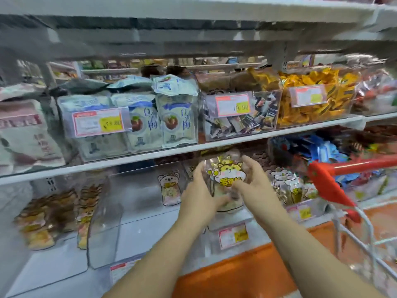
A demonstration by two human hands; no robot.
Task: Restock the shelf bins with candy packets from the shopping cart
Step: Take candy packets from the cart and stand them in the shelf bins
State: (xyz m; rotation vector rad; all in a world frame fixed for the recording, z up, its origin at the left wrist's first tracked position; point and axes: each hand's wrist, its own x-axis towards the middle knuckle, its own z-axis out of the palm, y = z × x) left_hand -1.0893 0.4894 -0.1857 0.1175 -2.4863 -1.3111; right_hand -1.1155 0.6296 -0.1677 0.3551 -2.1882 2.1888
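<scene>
Candy pkt (228, 177) — betw. both hands' fingers (198, 179), over bin.

motion blur, price tag (233, 235) text unreadable. shopping cart (329, 182) cut by right edge. candy packet (228, 172) bottom hidden behind left hand (200, 195).

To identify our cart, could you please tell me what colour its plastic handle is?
The cart's plastic handle is red, in the head view.

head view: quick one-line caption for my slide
Left hand and right hand hold a cartoon-printed candy packet at a lower shelf bin, beside the shopping cart.
</scene>
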